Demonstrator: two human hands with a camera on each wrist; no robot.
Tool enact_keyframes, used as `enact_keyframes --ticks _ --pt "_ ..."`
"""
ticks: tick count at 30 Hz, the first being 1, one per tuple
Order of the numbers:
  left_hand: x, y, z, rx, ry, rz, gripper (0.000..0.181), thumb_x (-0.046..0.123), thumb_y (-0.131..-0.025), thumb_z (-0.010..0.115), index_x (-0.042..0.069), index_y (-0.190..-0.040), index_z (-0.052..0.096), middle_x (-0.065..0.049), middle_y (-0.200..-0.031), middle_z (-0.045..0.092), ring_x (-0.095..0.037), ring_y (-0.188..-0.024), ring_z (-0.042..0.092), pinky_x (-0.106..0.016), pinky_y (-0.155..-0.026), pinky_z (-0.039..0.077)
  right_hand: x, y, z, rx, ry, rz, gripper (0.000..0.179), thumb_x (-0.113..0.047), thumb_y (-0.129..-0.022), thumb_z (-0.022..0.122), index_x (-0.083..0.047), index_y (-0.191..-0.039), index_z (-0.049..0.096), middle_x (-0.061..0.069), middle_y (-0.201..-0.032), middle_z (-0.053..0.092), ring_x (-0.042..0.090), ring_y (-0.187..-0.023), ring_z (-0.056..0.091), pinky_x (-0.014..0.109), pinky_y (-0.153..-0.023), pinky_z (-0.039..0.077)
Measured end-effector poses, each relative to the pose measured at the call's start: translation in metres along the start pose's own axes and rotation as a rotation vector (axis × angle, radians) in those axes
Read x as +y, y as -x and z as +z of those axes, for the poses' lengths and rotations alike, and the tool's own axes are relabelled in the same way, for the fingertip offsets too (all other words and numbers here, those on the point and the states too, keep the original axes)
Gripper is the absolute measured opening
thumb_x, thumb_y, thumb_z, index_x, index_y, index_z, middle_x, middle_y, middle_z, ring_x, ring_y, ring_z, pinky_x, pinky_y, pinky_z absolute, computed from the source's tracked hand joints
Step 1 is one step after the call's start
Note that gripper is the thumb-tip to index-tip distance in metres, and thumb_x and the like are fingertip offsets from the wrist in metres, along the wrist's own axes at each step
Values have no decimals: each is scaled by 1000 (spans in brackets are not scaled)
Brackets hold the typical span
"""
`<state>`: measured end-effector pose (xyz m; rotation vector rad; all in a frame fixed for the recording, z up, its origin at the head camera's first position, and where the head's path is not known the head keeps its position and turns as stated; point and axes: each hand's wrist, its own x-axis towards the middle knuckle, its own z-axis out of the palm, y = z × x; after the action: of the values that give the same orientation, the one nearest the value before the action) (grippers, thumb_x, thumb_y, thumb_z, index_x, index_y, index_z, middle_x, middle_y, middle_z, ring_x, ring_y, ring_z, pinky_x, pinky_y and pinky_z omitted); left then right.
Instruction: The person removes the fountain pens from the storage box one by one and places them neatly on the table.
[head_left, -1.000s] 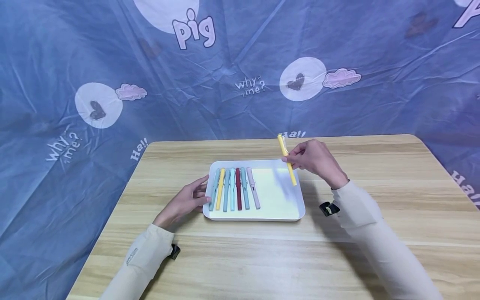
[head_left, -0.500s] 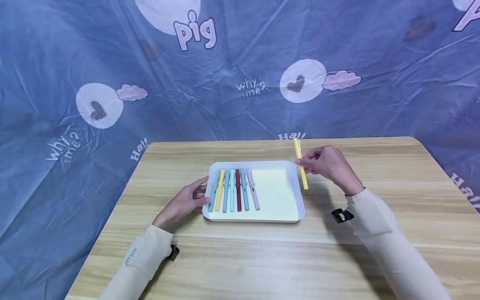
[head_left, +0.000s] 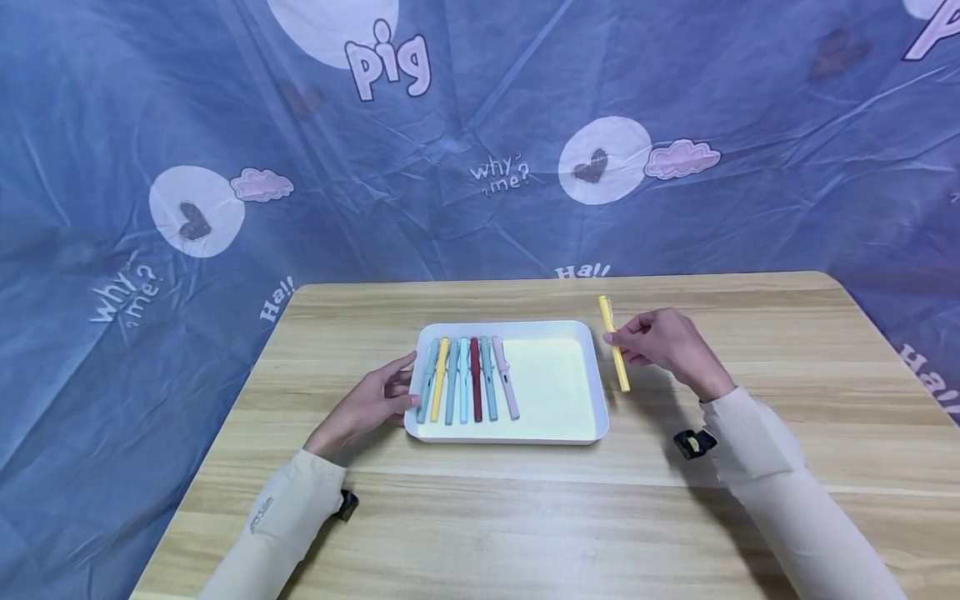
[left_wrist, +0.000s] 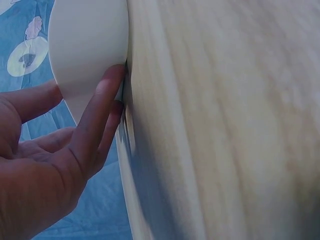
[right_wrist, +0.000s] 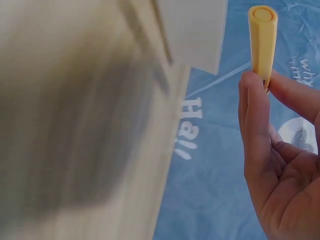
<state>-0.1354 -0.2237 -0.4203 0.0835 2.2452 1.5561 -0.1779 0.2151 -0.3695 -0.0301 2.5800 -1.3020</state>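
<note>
In the head view, my right grip (head_left: 667,346) covers the middle of its pen (head_left: 619,367); the print (head_left: 262,514) on my sleeve (head_left: 288,496), lower left, is too small to read. In the right wrist view, the counter (right_wrist: 65,125) at left is blurred and the tray (right_wrist: 195,32) cut off at top.

Held pen (head_left: 618,360)'s yellow, far as I can see. Tray (head_left: 510,440)'s white w/ a pale-yellow floor (head_left: 555,383); pens (head_left: 476,379) in it, L to R: blue-grey, yellow, blue-grey, lt blue, dk red, blue-grey, lilac. Sleeves (head_left: 757,450) off-white. Tabletop (head_left: 480,517)'s lt wood grain. Backdrop (head_left: 450,233): blue w/ white circles (head_left: 626,150), dk hearts (head_left: 591,167), pinkish clouds (head_left: 682,159), whitish lettering (head_left: 387,62).
</note>
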Motion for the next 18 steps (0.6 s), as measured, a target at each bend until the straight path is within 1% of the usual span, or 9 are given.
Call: enact_keyframes --ticks 2,5,10,14,18 --pt "0 0 0 0 0 1 78 -1 -100 64 5 -166 22 -30 -156 40 -40 -129 55 -39 -82 63 5 0 1 -11 16 8 40 -32 -96 78 6 -108 72 5 -85 76 25 -83 74 39 -78 64" --pt "0 0 0 -1 4 1 78 -1 -100 64 4 -165 21 -30 -156 40 -40 -130 55 -40 -83 63 13 0 2 -27 74 17 39 -34 -96 77 4 -105 73 5 -84 76 24 -81 74 39 -79 62" --pt "0 1 0 -3 3 1 79 -1 -100 64 4 -165 21 -30 -156 40 -41 -130 54 -40 -83 63 25 -3 3 -64 160 19 35 -35 -96 77 1 -97 75 3 -79 75 19 -73 71 33 -71 56" --pt "1 1 0 -1 5 -7 78 -2 -100 64 5 -166 21 -29 -156 40 -40 -130 54 -39 -83 63 31 -6 6 -91 169 46 33 -31 -96 77 1 -94 76 3 -76 73 16 -68 69 31 -65 57" --pt "1 1 1 -3 -1 -5 79 -1 -100 64 5 -166 21 -29 -156 40 -41 -130 54 -39 -83 63 33 -8 10 -121 174 68 31 -27 -96 77 4 -94 75 6 -76 72 14 -65 69 31 -63 60"
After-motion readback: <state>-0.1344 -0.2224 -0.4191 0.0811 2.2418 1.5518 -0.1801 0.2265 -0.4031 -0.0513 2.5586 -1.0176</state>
